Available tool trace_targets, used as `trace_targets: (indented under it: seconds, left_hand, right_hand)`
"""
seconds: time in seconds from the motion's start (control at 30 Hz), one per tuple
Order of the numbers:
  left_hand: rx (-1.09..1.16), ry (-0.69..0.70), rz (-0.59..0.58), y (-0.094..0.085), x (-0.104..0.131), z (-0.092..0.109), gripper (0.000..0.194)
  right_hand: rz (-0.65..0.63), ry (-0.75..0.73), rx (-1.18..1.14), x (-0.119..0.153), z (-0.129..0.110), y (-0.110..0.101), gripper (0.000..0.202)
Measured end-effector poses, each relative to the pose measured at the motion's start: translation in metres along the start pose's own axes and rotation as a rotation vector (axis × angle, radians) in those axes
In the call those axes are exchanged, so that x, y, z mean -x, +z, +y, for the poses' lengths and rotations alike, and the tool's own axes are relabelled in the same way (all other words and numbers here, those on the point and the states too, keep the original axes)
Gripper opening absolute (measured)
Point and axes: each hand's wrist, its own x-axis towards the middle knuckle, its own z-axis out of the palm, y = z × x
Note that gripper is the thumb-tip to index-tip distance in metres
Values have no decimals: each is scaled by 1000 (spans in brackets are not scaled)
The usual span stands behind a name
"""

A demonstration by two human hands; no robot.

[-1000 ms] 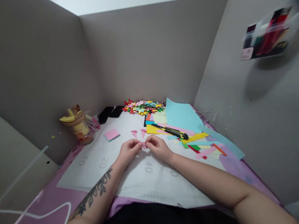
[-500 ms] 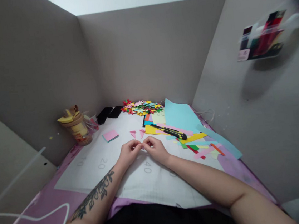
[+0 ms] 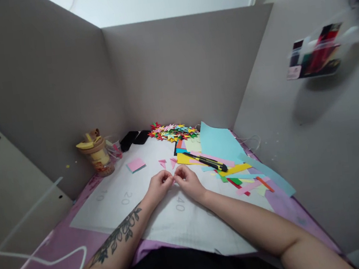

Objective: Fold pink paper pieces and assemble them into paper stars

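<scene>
My left hand (image 3: 160, 186) and my right hand (image 3: 189, 182) meet over the white sheet (image 3: 88, 214), thumbs and forefingers pinched together. A trace of pink shows between the fingertips, seemingly a small piece of pink paper (image 3: 174, 180), mostly covered by the fingers. Just beyond the hands lie two small folded pink paper pieces, one on the left (image 3: 162, 164) and one on the right (image 3: 173, 162). A stack of square paper (image 3: 136, 164), pink on top, rests to the left of them. Right of my hands a black and yellow utility knife (image 3: 210, 162) lies across coloured paper strips (image 3: 240, 169).
Folded paper stars (image 3: 174, 131) are heaped at the back. Two black phone-like slabs (image 3: 134, 138) lie beside them, near a cup (image 3: 99, 156) with yellow contents. A large light-blue sheet (image 3: 221, 140) stands at the right. Grey panels (image 3: 178, 70) enclose the table; a white cable (image 3: 41, 259) crosses at left.
The view has shifted slightly, so everything sits a little lower and further right. Both hands keep their pinch together, with only slight finger movement.
</scene>
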Motion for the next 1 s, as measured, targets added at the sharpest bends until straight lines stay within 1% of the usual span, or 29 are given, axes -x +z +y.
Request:
trace_targets:
  seconds: [0.13,0.2,0.3,0.37,0.4,0.5,0.57,0.67,0.8,0.9,1.0]
  left_hand:
    - [46,17,-8,1,0,0,7]
    - [81,24,-32,2,0,-1,15]
    - [118,38,-89,2,0,-3,34]
    - [113,47,-97,1,1,-3,39]
    - [99,48,-91,1,1,-2,35]
    - [18,46,-66,-1,0,0,15]
    - [-25,44,-62,-1,0,1,15]
    - [24,0,-36,-3,-2,2,15]
    - [118,-90,81,-8,-6,1,13]
    - [128,-88,175,-13,-8,0,12]
    - [99,-73,175,-13,-8,1,13]
  right_hand:
    - [44,46,-43,-2,6,0,6]
    - [55,45,-54,-3,7,0,6]
    - [54,38,-55,-3,7,-1,5]
    - [39,39,-43,-2,5,-2,4]
    - [31,36,-30,-2,4,-2,4]
    - [-4,11,25,0,1,-3,4]
    - [-24,4,43,1,0,-2,3]
    - [-39,9,31,1,2,-1,3]
    - [-29,47,-44,-2,8,-3,4]
    - [5,83,-90,-4,11,-6,5]
    - [46,63,-63,-4,10,-8,11]
